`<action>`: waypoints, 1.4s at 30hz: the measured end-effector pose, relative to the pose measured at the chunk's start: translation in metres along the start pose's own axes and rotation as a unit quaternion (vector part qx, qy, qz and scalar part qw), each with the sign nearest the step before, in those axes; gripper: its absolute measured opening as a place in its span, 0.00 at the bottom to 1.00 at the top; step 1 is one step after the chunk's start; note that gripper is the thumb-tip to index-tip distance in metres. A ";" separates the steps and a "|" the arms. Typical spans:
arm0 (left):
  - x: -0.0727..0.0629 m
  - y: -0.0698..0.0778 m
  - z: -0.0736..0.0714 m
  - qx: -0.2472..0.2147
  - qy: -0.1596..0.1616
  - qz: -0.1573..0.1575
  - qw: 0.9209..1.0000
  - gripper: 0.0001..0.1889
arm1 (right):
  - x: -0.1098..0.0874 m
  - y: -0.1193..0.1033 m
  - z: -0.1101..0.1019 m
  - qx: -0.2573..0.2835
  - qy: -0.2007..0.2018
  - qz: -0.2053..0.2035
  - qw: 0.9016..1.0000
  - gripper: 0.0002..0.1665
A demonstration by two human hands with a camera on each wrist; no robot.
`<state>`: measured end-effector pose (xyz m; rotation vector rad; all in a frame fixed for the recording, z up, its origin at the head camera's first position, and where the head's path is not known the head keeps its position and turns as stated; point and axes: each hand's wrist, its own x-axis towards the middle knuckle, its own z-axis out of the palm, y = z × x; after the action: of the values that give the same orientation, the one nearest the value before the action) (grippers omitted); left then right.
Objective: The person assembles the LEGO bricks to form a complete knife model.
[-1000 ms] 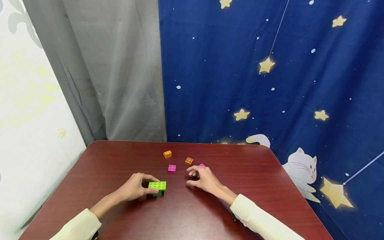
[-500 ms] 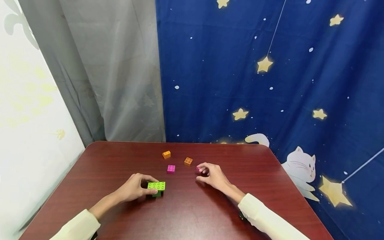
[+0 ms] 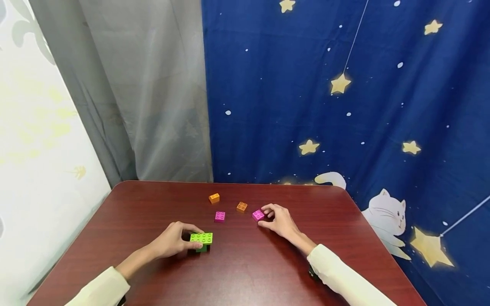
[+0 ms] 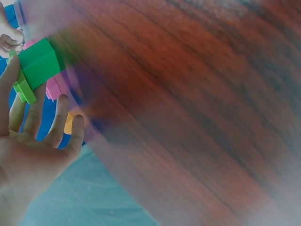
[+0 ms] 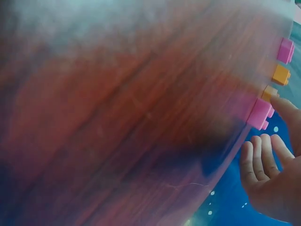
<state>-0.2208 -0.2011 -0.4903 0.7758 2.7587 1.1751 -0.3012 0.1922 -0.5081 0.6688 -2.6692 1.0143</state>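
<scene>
My left hand [image 3: 171, 241] grips a lime-green building brick [image 3: 204, 239] with thumb and fingers on opposite sides. Beneath that brick is a darker green one [image 4: 40, 66], attached to its underside. On the table, a pink brick [image 3: 258, 215] sits between the thumb and fingers of my right hand [image 3: 282, 222]. In the right wrist view, a gap separates the fingers from this brick [image 5: 259, 114]; the thumb passes close to it, and contact cannot be made out.
Left of the right hand lie an orange-brown brick [image 3: 242, 207], a second pink brick [image 3: 220, 216] and a smaller orange brick [image 3: 214, 198]. The dark red wooden table [image 3: 306, 204] ends at the back before grey and blue star-patterned curtains [image 3: 268, 106].
My right hand has moved right and come around the right-hand pink brick, which now shows between thumb and fingers. The left hand keeps its hold on the green bricks.
</scene>
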 end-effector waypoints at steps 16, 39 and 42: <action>0.001 0.004 -0.001 -0.004 0.001 0.017 1.000 0.17 | 0.013 0.002 0.007 -0.035 -0.032 0.027 0.999 0.24; 0.000 0.001 -0.001 0.000 -0.006 -0.003 1.000 0.17 | 0.014 -0.007 0.012 -0.008 -0.039 -0.003 0.999 0.20; 0.001 0.002 -0.001 -0.002 -0.007 -0.002 1.000 0.17 | 0.015 -0.014 0.011 -0.002 -0.044 -0.009 0.999 0.19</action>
<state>-0.2213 -0.2004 -0.4880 0.7759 2.7442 1.1697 -0.3085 0.1706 -0.5032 0.7531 -2.7347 0.9964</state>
